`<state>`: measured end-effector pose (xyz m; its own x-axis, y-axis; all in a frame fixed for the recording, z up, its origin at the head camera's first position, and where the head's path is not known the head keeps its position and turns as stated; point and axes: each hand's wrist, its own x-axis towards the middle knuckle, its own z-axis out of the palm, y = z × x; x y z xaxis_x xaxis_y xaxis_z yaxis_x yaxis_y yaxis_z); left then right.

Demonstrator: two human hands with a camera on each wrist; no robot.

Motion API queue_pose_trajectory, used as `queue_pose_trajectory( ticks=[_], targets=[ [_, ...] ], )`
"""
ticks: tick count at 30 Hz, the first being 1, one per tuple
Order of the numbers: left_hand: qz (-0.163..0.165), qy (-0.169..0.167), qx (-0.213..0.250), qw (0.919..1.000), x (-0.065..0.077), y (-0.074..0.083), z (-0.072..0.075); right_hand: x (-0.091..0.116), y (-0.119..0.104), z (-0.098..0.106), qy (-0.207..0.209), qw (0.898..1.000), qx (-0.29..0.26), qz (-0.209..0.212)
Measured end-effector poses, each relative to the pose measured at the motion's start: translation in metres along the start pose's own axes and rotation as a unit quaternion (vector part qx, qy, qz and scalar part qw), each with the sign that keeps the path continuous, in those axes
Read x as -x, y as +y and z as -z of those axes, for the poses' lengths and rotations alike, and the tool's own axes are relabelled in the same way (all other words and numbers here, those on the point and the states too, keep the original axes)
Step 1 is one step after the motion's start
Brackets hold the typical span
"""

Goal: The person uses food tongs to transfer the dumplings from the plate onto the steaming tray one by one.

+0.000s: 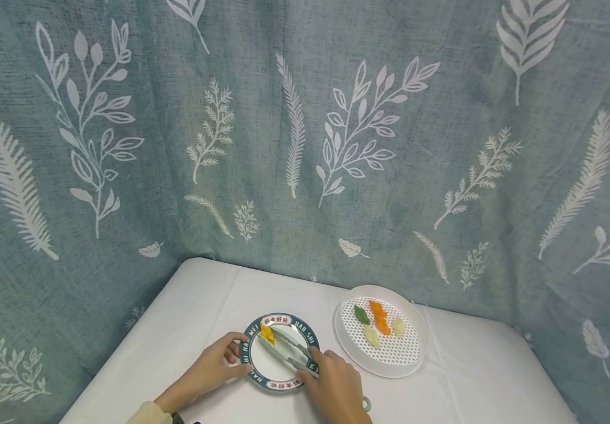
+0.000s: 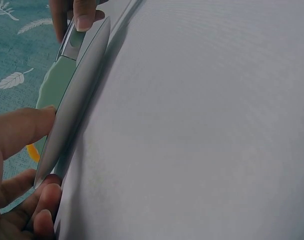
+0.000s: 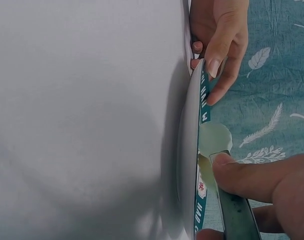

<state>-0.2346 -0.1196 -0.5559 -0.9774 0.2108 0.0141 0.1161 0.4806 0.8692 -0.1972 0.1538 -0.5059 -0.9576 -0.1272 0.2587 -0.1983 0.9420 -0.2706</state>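
Note:
My left hand (image 1: 213, 366) grips the left rim of a round white plate (image 1: 282, 386) with a dark green lettered border. The thumb lies on top of the rim (image 2: 67, 125), with fingers underneath in the left wrist view. In my right hand (image 1: 335, 384) is a pair of tongs (image 1: 300, 365) with metal arms and pale green tips, held over the plate. A small yellow dumpling-like piece (image 1: 267, 333) is at the tongs' tips, near the plate's upper left border. In the right wrist view, the thumb presses the metal arm (image 3: 236, 215) close above the plate.
Right of the plate stands a round white tray (image 1: 344, 341) with a perforated base. On it lie orange pieces (image 1: 381, 325), a green piece (image 1: 361, 314) and pale yellow pieces (image 1: 371, 337). A leaf-patterned curtain (image 1: 305, 147) hangs behind the white-covered table (image 1: 214, 306).

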Motion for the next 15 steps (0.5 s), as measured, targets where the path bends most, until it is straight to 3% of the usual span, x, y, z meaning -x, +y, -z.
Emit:
queue_pose_trajectory(
  ticks=[15],
  targets=[
    [-0.002,-0.001,0.002,1.0,0.0008,0.0015,-0.0002,-0.0001,0.01,-0.004,-0.004,0.999,-0.025,0.021]
  ],
)
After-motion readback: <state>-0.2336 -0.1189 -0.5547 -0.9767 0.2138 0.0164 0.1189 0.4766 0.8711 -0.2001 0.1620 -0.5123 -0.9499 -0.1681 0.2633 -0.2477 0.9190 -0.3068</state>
